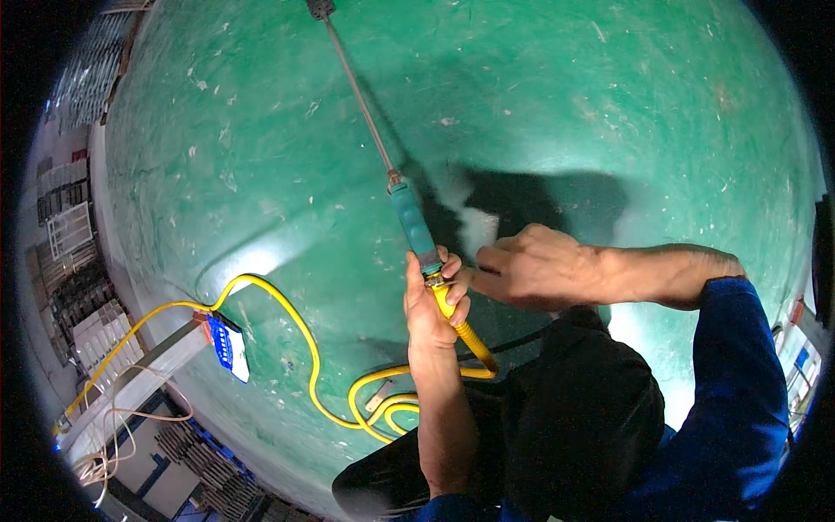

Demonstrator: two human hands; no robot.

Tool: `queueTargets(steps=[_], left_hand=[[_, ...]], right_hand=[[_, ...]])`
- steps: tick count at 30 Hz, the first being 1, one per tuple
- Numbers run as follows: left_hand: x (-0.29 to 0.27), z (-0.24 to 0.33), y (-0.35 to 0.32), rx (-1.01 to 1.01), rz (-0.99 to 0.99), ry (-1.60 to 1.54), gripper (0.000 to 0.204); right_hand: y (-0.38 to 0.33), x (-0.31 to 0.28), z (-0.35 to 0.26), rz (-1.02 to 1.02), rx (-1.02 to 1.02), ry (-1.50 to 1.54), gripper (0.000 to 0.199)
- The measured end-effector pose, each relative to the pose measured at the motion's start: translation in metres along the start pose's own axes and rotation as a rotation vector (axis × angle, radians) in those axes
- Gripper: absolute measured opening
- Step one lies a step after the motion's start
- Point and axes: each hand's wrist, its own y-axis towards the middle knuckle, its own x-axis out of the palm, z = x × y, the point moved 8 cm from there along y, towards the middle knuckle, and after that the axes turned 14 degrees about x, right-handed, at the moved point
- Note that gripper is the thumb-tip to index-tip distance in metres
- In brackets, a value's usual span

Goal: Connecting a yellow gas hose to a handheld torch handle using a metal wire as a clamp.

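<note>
Yellow hose [470,341] sits gripped in the left hand [432,315]; the right hand [532,266] curls alongside, its hold unclear.

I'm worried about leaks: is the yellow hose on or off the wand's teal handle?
On, apparently: the yellow hose meets the teal handle at a metal fitting; tightness, cannot tell.

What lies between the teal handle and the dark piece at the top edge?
Head view: a small metal fitting at the teal handle, then a thin rod reaching the dark piece.
</note>
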Motion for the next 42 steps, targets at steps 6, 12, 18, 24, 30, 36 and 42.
queueTargets(steps=[6, 12, 18, 24, 30, 36, 42], left_hand=[[-0.004, -0.001, 0.001, 0.012, 0.010, 0.029, 0.047], [-0.004, -0.001, 0.000, 0.024, 0.039, 0.066, 0.048], [-0.003, -0.001, 0.001, 0.036, 0.019, 0.073, 0.048], [-0.001, -0.001, 0.001, 0.048, 0.016, 0.086, 0.049], [-0.002, 0.001, -0.001, 0.054, 0.078, 0.164, 0.049], [-0.006, 0.003, -0.003, 0.098, 0.153, 0.306, 0.052], [-0.012, 0.000, -0.003, 0.088, 0.251, 0.346, 0.053]], right_hand=[[0.003, 0.005, -0.002, -0.018, 0.019, 0.004, 0.025], [0.004, 0.009, -0.001, -0.011, 0.026, 0.018, 0.023], [0.003, 0.012, -0.001, -0.050, 0.033, 0.006, 0.026], [0.004, 0.005, -0.001, 0.020, 0.029, -0.002, 0.023], [0.001, 0.012, -0.003, 0.080, 0.028, -0.078, 0.014], [0.002, 0.015, -0.005, 0.007, 0.092, -0.067, 0.012], [0.018, 0.020, 0.015, -0.056, 0.125, 0.161, 0.013]])
